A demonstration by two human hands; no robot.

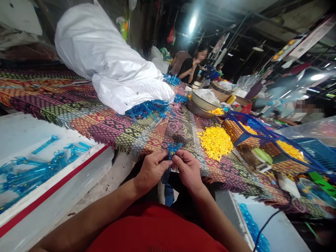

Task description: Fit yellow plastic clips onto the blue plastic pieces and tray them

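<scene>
My left hand (151, 171) and my right hand (187, 169) meet in front of me, pinching a translucent blue plastic moulded piece (171, 151) between them. Its long stem (166, 177) hangs down below my fingers. Beyond my hands, a heap of small yellow plastic parts (215, 142) lies on a woven patterned cloth (126, 134). A tangle of blue plastic pieces (147, 109) rests against a large white sack (110, 66). More blue pieces (34, 171) lie in a white tray at my left.
A red-striped white ledge (52, 185) runs along my left. Metal bowls (202, 104) and a blue wire basket (252, 140) holding yellow parts stand on the right. Several people sit at the far end. Blue pieces (252, 227) lie in a bin at lower right.
</scene>
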